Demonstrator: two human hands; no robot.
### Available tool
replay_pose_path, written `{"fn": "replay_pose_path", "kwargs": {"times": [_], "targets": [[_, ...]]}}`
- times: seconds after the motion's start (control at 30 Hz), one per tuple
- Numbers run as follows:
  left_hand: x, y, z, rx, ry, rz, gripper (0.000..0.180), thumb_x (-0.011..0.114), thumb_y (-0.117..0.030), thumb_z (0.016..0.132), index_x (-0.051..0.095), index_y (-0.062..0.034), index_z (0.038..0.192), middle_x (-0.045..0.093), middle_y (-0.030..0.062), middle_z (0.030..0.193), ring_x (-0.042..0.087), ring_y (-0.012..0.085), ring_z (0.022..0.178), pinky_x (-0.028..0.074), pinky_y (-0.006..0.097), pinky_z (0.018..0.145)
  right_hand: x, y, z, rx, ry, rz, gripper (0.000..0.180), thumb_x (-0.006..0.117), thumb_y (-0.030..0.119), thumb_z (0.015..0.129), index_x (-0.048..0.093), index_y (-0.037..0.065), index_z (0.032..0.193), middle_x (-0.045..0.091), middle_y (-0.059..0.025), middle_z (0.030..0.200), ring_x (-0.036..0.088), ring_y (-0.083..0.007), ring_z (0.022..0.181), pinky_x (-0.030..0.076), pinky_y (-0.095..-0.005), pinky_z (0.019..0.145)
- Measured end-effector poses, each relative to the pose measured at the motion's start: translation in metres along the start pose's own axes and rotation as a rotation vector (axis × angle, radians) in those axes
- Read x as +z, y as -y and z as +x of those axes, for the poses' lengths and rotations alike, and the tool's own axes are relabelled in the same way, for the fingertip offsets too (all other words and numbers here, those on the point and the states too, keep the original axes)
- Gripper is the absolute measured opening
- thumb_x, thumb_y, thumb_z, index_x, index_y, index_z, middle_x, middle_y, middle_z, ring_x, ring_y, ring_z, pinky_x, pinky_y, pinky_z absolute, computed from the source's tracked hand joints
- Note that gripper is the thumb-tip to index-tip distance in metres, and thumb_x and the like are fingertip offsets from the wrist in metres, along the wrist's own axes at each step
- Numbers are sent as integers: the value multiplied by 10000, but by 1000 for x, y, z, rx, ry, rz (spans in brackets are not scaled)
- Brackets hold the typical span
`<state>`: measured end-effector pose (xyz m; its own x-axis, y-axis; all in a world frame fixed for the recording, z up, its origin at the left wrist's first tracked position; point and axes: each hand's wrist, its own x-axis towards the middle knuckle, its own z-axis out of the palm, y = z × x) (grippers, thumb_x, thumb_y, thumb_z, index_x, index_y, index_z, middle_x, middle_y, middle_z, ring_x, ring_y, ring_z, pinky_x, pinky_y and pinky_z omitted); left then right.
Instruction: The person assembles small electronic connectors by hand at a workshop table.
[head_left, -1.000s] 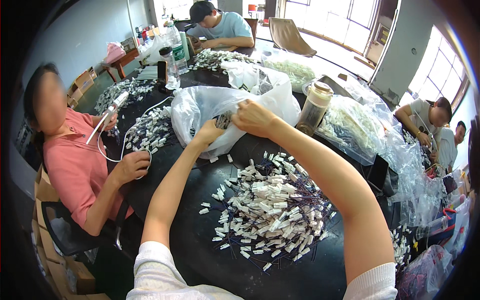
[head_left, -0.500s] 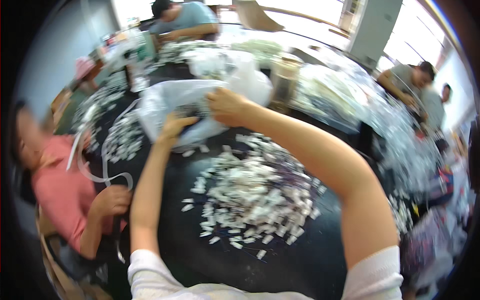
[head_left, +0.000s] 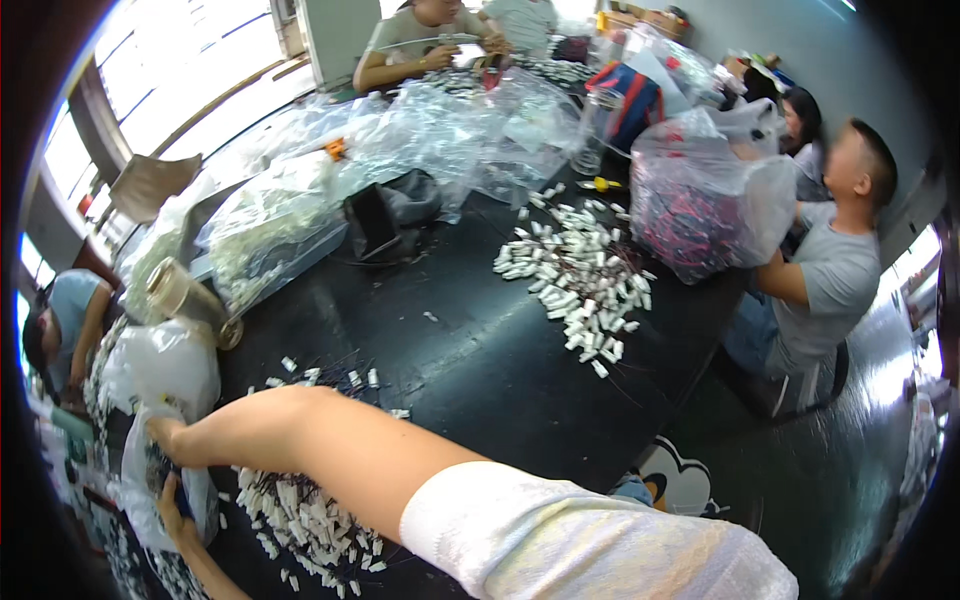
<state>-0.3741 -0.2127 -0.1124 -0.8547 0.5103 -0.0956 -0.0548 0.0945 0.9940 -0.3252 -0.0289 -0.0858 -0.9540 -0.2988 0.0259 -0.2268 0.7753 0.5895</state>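
Observation:
At the far left, a translucent white plastic bag (head_left: 135,505) stands on the black table, small dark-wired pieces showing in its mouth. My right hand (head_left: 167,438) grips the bag's rim with closed fingers; that arm crosses the lower part of the view. Just below it, my left hand (head_left: 174,508) reaches to the bag's opening, its fingers partly hidden, with something dark blue beside the thumb. Under my right forearm lies a heap of small white connectors with dark wires (head_left: 305,520), partly covered by the arm.
A second connector heap (head_left: 580,275) lies near a big clear bag of pink-red things (head_left: 700,200), where a person (head_left: 835,240) sits. Clear plastic bags (head_left: 450,125), a black box (head_left: 372,222) and a tipped jar (head_left: 185,290) line the far side. Other people work behind.
The view has swung to the right, so my hands and the bag now appear at the far left. My right hand stays on the bag's rim; the left remains at its opening.

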Motion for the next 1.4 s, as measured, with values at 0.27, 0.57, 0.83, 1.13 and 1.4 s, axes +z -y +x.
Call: {"fn": "replay_pose_path", "kwargs": {"times": [0.27,0.57,0.83,1.13,1.4], "targets": [[56,14,12,65,-17,438,362,663,-60,693,592,16,1040,621,50,943,548,176,847,431,305,788,116,-16,-22,122,-383,324,313,549,208,800,559,99,1093,522,-58,1172,412,-206,1174,324,-334,971],[122,-22,-48,96,64,103,238,706,-13,688,624,21,909,626,30,822,558,104,699,448,263,643,-12,-69,-150,-131,-51,307,272,661,221,605,693,92,842,652,-56,967,541,-217,1034,415,-341,857],[132,0,-20,284,-219,732,192,678,-87,655,628,4,817,641,105,728,602,226,642,466,337,594,-9,-80,-139,-130,88,678,305,593,107,582,663,33,870,652,-157,899,630,-273,882,476,-363,775],[149,5,-26,454,-440,1293,479,723,-197,616,515,6,997,590,188,935,541,351,927,456,427,767,-36,-82,-154,-230,-136,224,110,590,103,729,674,155,777,660,-34,774,649,-200,771,319,-440,955],[141,11,-42,724,-390,1444,431,745,-189,586,525,-19,915,556,126,889,530,294,880,440,384,713,-42,-71,-161,-312,-241,161,100,592,109,714,672,170,721,650,-21,729,648,-201,753,290,-458,974]]}}
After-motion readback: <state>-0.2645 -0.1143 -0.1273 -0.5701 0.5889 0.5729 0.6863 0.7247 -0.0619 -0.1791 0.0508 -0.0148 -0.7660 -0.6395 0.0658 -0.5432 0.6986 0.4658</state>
